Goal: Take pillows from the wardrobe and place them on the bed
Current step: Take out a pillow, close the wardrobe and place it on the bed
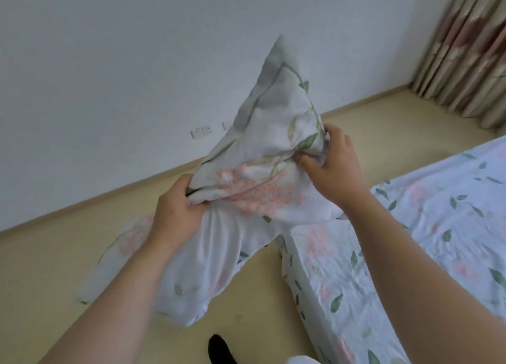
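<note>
A white pillow (pixel 273 133) with pink flowers and green leaves is held up in the air in front of me, one corner pointing upward. My left hand (pixel 176 207) grips its lower left corner and also bunched fabric of a second matching pillow (pixel 197 267) that hangs down below toward the floor. My right hand (pixel 331 163) pinches the upper pillow's right edge. The bed (pixel 410 240), covered in a matching floral sheet, lies to the right, its corner just below the pillows. The wardrobe is out of view.
A white wall with two sockets (pixel 201 131) rises ahead. Beige wooden floor (pixel 68 254) runs between wall and bed. Patterned curtains (pixel 465 48) hang at the top right. My dark-socked foot (pixel 220 348) shows at the bottom.
</note>
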Demonstrator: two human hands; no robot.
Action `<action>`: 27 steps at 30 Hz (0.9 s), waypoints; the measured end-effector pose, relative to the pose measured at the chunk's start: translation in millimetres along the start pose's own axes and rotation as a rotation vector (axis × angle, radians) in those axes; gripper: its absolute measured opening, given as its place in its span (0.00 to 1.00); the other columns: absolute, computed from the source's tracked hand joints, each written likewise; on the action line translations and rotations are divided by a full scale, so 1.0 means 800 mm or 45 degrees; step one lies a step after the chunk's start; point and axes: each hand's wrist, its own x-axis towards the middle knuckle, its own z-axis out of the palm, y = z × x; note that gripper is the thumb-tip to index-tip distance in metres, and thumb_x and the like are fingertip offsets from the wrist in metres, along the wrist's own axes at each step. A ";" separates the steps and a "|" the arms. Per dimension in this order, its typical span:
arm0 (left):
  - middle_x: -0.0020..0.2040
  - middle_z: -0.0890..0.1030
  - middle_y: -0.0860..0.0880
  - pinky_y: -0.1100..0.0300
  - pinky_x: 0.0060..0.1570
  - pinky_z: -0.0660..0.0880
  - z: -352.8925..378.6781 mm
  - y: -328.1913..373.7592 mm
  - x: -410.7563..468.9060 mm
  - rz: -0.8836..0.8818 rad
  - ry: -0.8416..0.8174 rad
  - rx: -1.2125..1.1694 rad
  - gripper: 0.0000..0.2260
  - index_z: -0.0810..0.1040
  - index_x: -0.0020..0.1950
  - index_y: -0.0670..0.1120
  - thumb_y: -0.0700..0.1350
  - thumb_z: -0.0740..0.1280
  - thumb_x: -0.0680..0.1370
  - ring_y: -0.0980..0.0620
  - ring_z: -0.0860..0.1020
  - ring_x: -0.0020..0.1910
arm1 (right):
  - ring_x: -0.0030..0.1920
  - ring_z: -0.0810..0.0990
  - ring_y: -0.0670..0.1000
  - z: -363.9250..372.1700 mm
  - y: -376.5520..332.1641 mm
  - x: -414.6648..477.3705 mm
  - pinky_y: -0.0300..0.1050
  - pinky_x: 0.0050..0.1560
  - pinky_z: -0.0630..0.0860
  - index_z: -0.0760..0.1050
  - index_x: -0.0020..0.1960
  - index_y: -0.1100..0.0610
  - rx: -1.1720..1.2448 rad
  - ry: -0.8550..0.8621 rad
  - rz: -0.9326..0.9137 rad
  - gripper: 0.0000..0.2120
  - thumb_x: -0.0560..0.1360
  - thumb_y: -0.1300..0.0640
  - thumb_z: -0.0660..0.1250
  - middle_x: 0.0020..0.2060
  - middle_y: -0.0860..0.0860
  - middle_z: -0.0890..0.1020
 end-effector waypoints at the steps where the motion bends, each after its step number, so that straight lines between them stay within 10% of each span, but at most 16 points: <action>1: 0.42 0.79 0.64 0.78 0.36 0.68 0.004 -0.003 0.034 0.041 -0.010 -0.003 0.12 0.78 0.52 0.54 0.42 0.76 0.74 0.62 0.77 0.40 | 0.63 0.74 0.54 0.019 0.003 0.020 0.47 0.58 0.72 0.63 0.74 0.52 0.005 0.037 0.042 0.35 0.73 0.42 0.72 0.66 0.53 0.71; 11: 0.40 0.80 0.60 0.77 0.34 0.69 0.061 -0.028 0.414 0.359 -0.324 -0.041 0.09 0.77 0.51 0.51 0.47 0.75 0.75 0.65 0.77 0.41 | 0.73 0.67 0.59 0.166 0.036 0.254 0.57 0.71 0.67 0.53 0.80 0.57 0.067 0.307 0.733 0.39 0.78 0.38 0.61 0.76 0.58 0.63; 18: 0.41 0.80 0.56 0.73 0.32 0.70 0.177 0.044 0.614 0.551 -0.547 -0.142 0.10 0.75 0.49 0.50 0.49 0.75 0.75 0.61 0.78 0.39 | 0.58 0.80 0.57 0.232 0.114 0.341 0.52 0.56 0.79 0.60 0.78 0.56 0.386 0.140 1.306 0.31 0.79 0.50 0.65 0.62 0.57 0.78; 27: 0.39 0.79 0.59 0.75 0.34 0.69 0.387 0.161 0.805 0.682 -0.920 -0.228 0.11 0.74 0.44 0.55 0.47 0.76 0.74 0.69 0.76 0.36 | 0.47 0.78 0.59 0.296 0.283 0.539 0.52 0.49 0.76 0.75 0.49 0.60 1.398 0.460 1.718 0.11 0.71 0.71 0.62 0.50 0.58 0.78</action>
